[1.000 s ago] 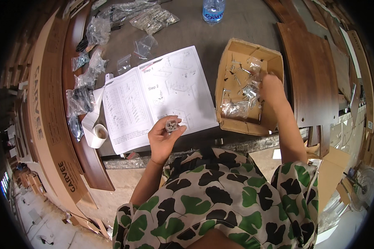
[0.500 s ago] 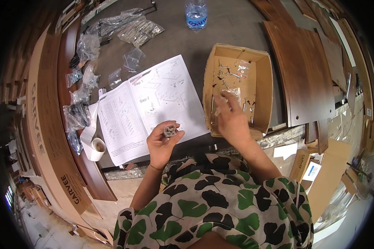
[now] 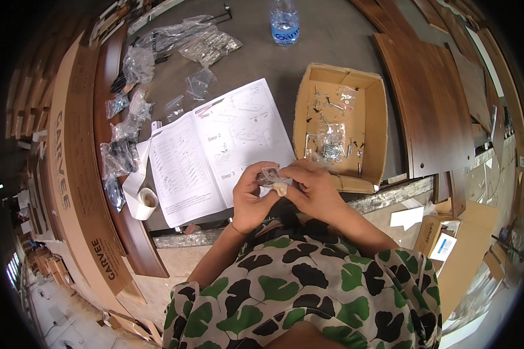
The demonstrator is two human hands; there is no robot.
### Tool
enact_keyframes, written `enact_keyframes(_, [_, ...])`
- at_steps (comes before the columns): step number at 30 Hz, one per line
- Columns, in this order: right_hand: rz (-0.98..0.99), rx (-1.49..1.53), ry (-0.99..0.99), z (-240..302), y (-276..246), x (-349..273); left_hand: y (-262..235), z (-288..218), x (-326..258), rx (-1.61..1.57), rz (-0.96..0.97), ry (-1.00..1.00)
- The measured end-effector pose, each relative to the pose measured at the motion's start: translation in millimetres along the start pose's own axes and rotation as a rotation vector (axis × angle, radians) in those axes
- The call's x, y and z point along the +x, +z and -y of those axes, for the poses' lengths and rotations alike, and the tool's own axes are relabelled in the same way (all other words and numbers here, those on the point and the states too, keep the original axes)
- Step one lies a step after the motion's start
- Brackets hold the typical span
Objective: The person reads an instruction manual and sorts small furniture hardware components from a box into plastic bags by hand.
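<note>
Left hand [image 3: 251,203] and right hand [image 3: 321,192] both pinch a small clear bag [image 3: 268,175] just off the table's near edge, its contents unclear. At two o'clock from them, loose screws already lie in a cardboard box [image 3: 374,119] beside bagged hardware [image 3: 332,151]; at eleven, another filled bag [image 3: 211,47] looks untouched.

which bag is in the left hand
The bag pinched near the manual; bags in the box and others on the table lie apart from the left hand.

Furniture workshop: wooden panels [image 3: 431,110], screws [image 3: 334,152], perhaps board stacks [image 3: 28,104] at dim left.
</note>
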State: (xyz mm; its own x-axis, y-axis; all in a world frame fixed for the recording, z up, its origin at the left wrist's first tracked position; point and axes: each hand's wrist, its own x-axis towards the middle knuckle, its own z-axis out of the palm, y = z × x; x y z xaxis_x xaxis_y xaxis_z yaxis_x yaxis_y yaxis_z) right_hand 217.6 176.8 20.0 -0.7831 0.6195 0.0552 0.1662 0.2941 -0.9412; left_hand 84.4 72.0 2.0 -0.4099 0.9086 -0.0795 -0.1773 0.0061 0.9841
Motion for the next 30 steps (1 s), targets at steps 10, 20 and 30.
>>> enact_keyframes(10, [-0.022,0.067,-0.122,15.2,-5.7,-4.2,-6.0,2.6,-20.6,-0.291,-0.057,0.004])
enact_keyframes(20, [0.131,-1.128,0.3,-48.9,-93.9,6.5,5.7,-11.4,-28.7,-0.27,0.038,-0.202])
enact_keyframes(30, [0.279,-1.207,0.541,-80.4,-86.8,23.6,8.8,-17.5,-24.9,-0.04,0.025,0.016])
